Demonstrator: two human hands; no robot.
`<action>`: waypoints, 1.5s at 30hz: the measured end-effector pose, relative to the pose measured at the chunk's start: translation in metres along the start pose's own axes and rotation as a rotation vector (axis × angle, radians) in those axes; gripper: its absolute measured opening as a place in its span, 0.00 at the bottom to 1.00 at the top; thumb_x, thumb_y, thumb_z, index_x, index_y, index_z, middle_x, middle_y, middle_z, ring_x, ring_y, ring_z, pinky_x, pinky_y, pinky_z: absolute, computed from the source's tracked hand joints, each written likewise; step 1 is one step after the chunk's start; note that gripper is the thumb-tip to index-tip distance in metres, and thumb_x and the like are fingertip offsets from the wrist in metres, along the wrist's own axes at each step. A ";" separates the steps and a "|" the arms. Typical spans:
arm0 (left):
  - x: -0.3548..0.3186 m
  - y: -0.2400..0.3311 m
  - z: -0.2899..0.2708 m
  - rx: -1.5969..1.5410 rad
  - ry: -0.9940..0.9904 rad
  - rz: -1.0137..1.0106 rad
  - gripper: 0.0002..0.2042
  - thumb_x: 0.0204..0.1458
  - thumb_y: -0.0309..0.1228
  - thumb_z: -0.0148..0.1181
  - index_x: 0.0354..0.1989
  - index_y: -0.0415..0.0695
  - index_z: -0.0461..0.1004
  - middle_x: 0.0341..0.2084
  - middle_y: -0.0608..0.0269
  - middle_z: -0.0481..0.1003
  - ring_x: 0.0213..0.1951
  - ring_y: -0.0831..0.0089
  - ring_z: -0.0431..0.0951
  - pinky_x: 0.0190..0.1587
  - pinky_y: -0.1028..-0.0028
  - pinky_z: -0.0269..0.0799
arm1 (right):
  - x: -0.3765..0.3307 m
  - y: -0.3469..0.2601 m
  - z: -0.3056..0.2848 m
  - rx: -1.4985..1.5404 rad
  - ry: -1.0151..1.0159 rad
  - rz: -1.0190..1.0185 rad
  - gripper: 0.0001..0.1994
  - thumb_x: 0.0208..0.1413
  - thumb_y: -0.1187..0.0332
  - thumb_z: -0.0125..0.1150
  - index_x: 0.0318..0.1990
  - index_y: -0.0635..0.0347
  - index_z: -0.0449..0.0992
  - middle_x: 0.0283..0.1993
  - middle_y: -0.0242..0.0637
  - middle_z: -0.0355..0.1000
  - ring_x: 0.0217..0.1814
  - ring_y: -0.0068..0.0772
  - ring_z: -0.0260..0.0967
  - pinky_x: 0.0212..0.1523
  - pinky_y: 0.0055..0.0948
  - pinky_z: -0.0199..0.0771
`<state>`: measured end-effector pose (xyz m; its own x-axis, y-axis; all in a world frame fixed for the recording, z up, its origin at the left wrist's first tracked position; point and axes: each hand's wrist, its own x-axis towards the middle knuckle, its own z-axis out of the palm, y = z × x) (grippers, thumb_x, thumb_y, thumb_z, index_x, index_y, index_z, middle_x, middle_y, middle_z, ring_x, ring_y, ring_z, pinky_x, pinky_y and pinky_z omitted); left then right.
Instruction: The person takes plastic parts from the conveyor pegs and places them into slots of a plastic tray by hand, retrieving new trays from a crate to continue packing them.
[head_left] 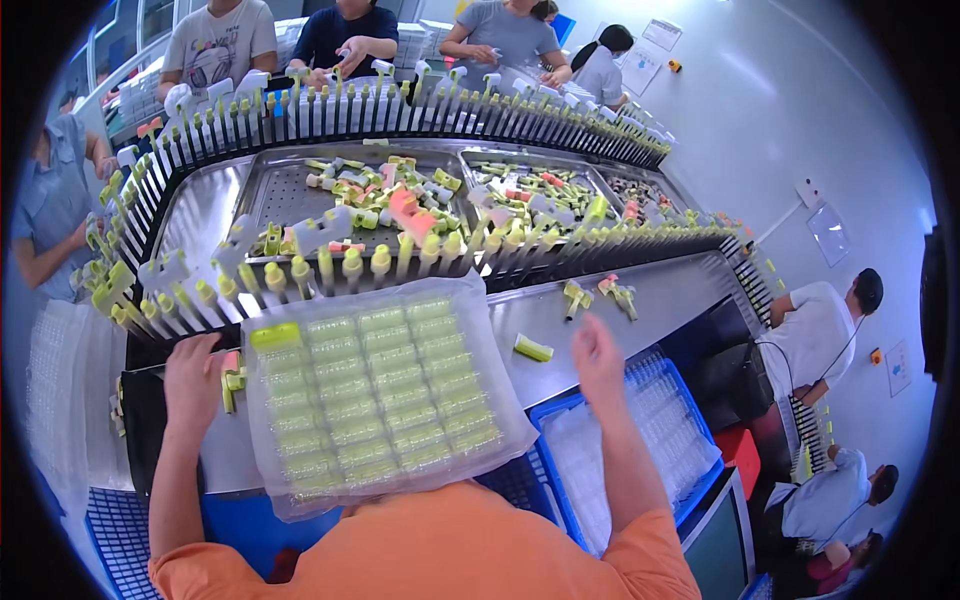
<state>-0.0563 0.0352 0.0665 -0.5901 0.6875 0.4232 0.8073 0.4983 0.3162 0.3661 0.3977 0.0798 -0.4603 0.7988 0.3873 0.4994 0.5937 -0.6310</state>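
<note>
So, the left hand (192, 385) is just left of the flimsy, see-through plastic tray with four columns of rounded cells (395, 365), fingers bent toward it. Can't tell whether they're touching the tray or pinching anything. A small pink-and-yellow-green plastic part (233, 380) lies between that hand and the tray. The right hand (598, 362) is off to the right of the tray, fingers close together, and I can't tell if there's something tucked inside.

The tray itself sits right in front of the orange shirt (460, 545). A bright yellow-green plastic cylinder (275, 336) fills its far left cell, and pale green shows through the rest. I'd guess it's light, bendy and a bit slick, so holding both side rims beats pinching one corner. The cylinder looks stiff and easy to grab around the middle.

Right of the tray there's a loose yellow-green half-round piece (533, 347), plus a blue plastic crate with lattice sides (704, 428). Beyond the tray stands a row of dark upright pegs with yellow-green tops (352, 262).

Writing? None I can make out on the tray. Wall sheets (640, 74) far right of it are too small to read.
</note>
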 end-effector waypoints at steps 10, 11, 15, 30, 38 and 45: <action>-0.108 -0.069 -0.012 0.724 -0.173 -0.760 0.32 0.56 0.47 0.54 0.67 0.48 0.56 0.63 0.49 0.59 0.64 0.52 0.59 0.50 0.47 0.67 | 0.234 -0.011 0.002 -0.089 -0.119 0.540 0.35 0.49 0.39 0.60 0.44 0.69 0.75 0.34 0.44 0.74 0.27 0.32 0.74 0.18 0.32 0.76; -0.118 -0.083 -0.010 0.686 -0.209 -0.828 0.35 0.55 0.51 0.54 0.69 0.52 0.52 0.66 0.48 0.55 0.65 0.50 0.56 0.49 0.43 0.67 | 0.245 -0.017 0.012 -0.154 -0.187 0.526 0.34 0.48 0.40 0.62 0.42 0.70 0.76 0.33 0.45 0.75 0.27 0.33 0.74 0.19 0.32 0.77; -0.135 -0.101 -0.003 0.657 -0.265 -0.857 0.40 0.51 0.50 0.58 0.71 0.59 0.47 0.66 0.52 0.54 0.65 0.48 0.56 0.49 0.39 0.66 | 0.264 -0.036 0.038 -0.516 -0.462 0.175 0.22 0.44 0.57 0.68 0.37 0.71 0.77 0.31 0.46 0.76 0.29 0.42 0.77 0.29 0.38 0.79; -0.129 -0.082 -0.008 0.516 -0.148 -0.586 0.38 0.44 0.45 0.66 0.66 0.57 0.58 0.59 0.54 0.65 0.58 0.54 0.65 0.47 0.47 0.67 | 0.087 -0.177 0.102 -0.246 -0.228 -0.959 0.17 0.47 0.73 0.64 0.47 0.59 0.72 0.42 0.42 0.71 0.45 0.47 0.69 0.44 0.40 0.72; -0.125 -0.093 -0.012 0.462 -0.126 -0.446 0.38 0.43 0.46 0.67 0.65 0.57 0.60 0.60 0.57 0.65 0.60 0.55 0.64 0.50 0.52 0.65 | 0.043 -0.156 0.252 -0.176 -0.386 -0.947 0.20 0.52 0.68 0.57 0.54 0.58 0.70 0.53 0.39 0.69 0.53 0.44 0.67 0.53 0.40 0.69; -0.139 -0.112 -0.016 0.408 -0.178 -0.490 0.42 0.42 0.39 0.68 0.68 0.56 0.55 0.63 0.51 0.60 0.63 0.50 0.59 0.53 0.48 0.63 | 0.023 -0.157 0.203 -0.174 -0.401 -0.881 0.20 0.56 0.65 0.56 0.56 0.58 0.69 0.59 0.43 0.63 0.57 0.48 0.63 0.58 0.46 0.62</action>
<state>-0.0643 -0.1248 -0.0139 -0.9078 0.3898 0.1549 0.4042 0.9116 0.0745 0.1282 0.3029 0.0511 -0.9187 -0.0092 0.3949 -0.0555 0.9928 -0.1060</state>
